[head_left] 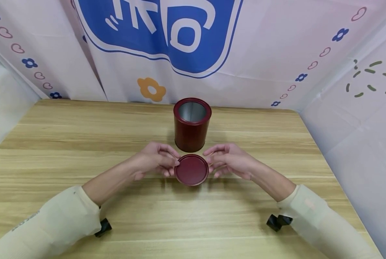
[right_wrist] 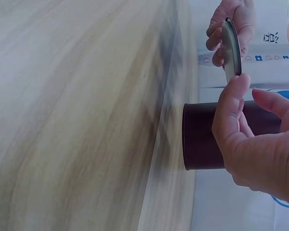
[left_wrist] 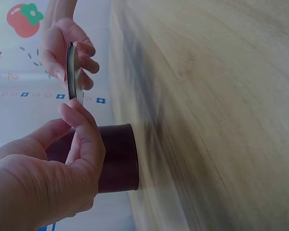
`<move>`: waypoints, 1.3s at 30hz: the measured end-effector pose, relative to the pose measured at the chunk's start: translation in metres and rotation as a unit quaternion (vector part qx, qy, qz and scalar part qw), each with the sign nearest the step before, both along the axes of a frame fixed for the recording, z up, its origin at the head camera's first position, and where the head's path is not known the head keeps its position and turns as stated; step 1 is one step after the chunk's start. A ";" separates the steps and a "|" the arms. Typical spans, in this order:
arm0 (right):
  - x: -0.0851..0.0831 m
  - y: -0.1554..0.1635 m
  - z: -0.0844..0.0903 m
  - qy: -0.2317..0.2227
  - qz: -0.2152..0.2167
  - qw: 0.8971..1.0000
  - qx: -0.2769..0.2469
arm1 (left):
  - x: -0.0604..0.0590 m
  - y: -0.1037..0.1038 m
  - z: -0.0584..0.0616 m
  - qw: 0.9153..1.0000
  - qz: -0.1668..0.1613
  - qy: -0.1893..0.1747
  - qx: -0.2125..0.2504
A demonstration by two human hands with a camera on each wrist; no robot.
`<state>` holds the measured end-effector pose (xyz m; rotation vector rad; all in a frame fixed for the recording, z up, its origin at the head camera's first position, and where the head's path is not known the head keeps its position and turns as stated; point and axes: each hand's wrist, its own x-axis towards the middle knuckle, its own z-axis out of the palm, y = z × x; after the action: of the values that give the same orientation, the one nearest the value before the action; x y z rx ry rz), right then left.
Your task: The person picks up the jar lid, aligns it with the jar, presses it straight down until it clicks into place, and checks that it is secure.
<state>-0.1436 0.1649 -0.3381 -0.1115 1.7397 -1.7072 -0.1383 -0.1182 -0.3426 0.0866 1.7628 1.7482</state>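
A round dark red tin lid [head_left: 191,170] is held between both hands above the wooden table, in front of the open tin. My left hand [head_left: 157,160] pinches its left edge, thumb on the top face and fingers below. At the opposite edge my right hand [head_left: 228,160] grips the rim with bent fingers. Both wrist views show the lid [left_wrist: 73,72] edge-on, its pale metal underside [right_wrist: 229,50] towards the table. Just beyond the hands stands the dark red tin [head_left: 192,133], upright, with bare silvery metal inside. Fingers partly cover the tin in both wrist views.
The light wooden table [head_left: 66,144] spreads around the hands. A white printed cloth [head_left: 261,64] with a blue emblem hangs right behind the tin. More white sheeting [head_left: 351,118] rises along the right side. Small black devices [head_left: 103,227] sit by the sleeves.
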 end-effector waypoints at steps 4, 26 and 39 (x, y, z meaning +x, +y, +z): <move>-0.001 0.000 0.000 0.005 -0.004 1.000 -0.008 | -0.001 0.001 0.001 1.000 0.002 0.009 0.003; -0.004 -0.002 0.006 0.027 -0.002 0.999 -0.035 | -0.002 0.003 0.009 0.999 -0.004 0.044 0.011; -0.005 -0.002 0.010 0.031 -0.009 0.999 -0.029 | -0.005 0.005 0.013 0.998 0.000 0.058 0.024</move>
<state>-0.1484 0.1628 -0.3278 -0.1767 1.7407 -1.7857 -0.1428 -0.1134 -0.3293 0.2112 1.8014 1.8194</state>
